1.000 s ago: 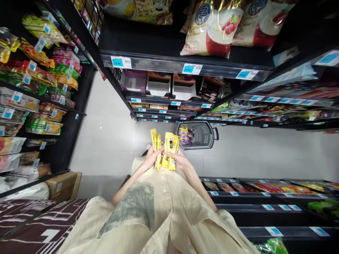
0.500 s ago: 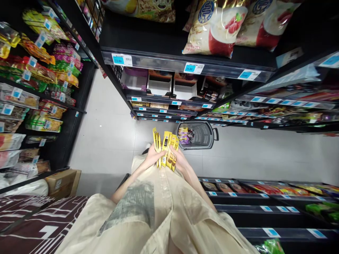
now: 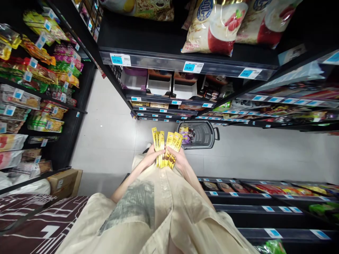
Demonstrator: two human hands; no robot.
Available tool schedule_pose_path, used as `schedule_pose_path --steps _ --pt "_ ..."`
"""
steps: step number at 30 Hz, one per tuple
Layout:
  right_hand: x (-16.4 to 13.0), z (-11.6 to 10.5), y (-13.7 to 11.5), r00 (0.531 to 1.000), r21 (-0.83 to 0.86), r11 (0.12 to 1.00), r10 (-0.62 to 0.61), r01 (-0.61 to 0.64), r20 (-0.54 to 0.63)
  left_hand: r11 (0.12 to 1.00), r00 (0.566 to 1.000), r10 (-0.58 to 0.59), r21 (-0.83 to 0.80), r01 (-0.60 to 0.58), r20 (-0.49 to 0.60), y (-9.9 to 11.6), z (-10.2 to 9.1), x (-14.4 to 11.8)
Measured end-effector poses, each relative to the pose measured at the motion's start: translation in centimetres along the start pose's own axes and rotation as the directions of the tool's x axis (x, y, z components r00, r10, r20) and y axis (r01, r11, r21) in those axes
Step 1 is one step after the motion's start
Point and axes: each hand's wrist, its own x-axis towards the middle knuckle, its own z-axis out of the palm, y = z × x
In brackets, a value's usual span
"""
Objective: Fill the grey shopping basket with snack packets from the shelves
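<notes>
A: Where are the slim yellow glossy packets (image 3: 162, 141)?
B: In front of the person's body, in two upright fans, one in each hand. Their tops spread away from the wearer, and their lower ends come down close to the beige button-front shirt (image 3: 163, 190).

A: How does the left hand (image 3: 151, 152) stand to its share?
B: It is closed on the left fan from the outer side, its thumb lying across the front of the packets. They rise above the thumb and hang below it.

A: And the right hand (image 3: 181, 158)?
B: It grips the other fan from the right, thumb laid over the front, with the packets tilting outward at the top. The two fans sit side by side; whether their inner edges touch is hard to tell.

A: What is nearest beyond them?
B: Just past the right hand, the grey plastic shopping basket (image 3: 205, 134) stands on the pale grey tiled floor (image 3: 111, 141), with yellow and purple packs (image 3: 186, 135) at its near-left end.

A: Farther out?
B: Ahead, the black metal shelf (image 3: 148, 38) bears large white-and-red plastic bags (image 3: 212, 30). Well to the left is the brown cardboard box (image 3: 61, 181).
</notes>
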Motion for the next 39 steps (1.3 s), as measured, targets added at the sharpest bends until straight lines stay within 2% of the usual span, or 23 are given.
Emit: schedule_pose_path --steps 2,5,8,12,15,21,24,28,30,33,36,39 --pt "0.0 -0.4 -0.1 1.000 0.027 1.000 0.004 -0.004 -0.008 0.984 0.993 -0.111 -0.135 0.114 0.030 -0.1 -0.3 0.1" --pt "0.2 -0.9 0.0 0.999 0.052 0.998 -0.018 0.020 -0.042 0.969 0.988 -0.157 -0.190 0.156 0.010 -0.1 -0.4 0.1" --pt "0.7 -0.9 0.3 0.998 0.034 0.998 -0.048 0.050 -0.044 0.978 0.993 -0.112 -0.182 0.104 -0.037 -0.1 0.2 0.0" --pt "1.4 -0.1 0.6 0.997 -0.066 0.996 -0.063 0.059 -0.054 0.995 1.000 0.001 -0.102 -0.001 0.005 0.2 1.0 -0.3" --pt "1.5 -0.1 0.4 0.999 -0.045 0.999 -0.029 0.028 -0.016 0.995 1.000 -0.013 -0.095 0.015 0.012 0.4 0.9 -0.4" --pt "1.3 -1.9 -0.1 0.997 0.073 0.996 0.055 -0.059 0.056 0.995 0.998 -0.050 -0.088 0.046 -0.046 0.3 -0.1 -0.2" --pt "1.4 -2.1 -0.2 0.998 0.034 0.999 0.021 -0.024 0.066 0.998 0.998 -0.044 -0.037 0.042 -0.037 0.2 -0.4 0.0" --pt "2.1 -1.4 -0.3 0.997 -0.048 0.998 -0.036 0.040 0.069 0.998 0.999 0.042 0.048 -0.042 -0.004 0.3 -0.2 0.4" --pt "2.4 -1.0 -0.5 0.998 -0.101 0.994 -0.030 0.036 0.060 0.991 0.997 0.080 0.106 -0.079 -0.004 0.5 -0.1 0.6" --pt "2.6 -0.6 -0.7 0.994 -0.122 0.992 0.008 0.006 0.112 0.984 0.997 0.068 0.164 -0.062 -0.028 0.7 0.0 0.6" --pt "2.7 -0.6 -0.6 0.988 -0.062 0.997 0.053 -0.044 0.145 0.995 1.000 0.028 0.099 -0.026 -0.011 0.7 -0.2 0.4" --pt "2.8 -0.9 -0.3 0.993 -0.001 0.996 0.090 -0.090 0.079 1.000 1.000 0.007 -0.025 -0.007 -0.023 0.5 -0.6 0.3"
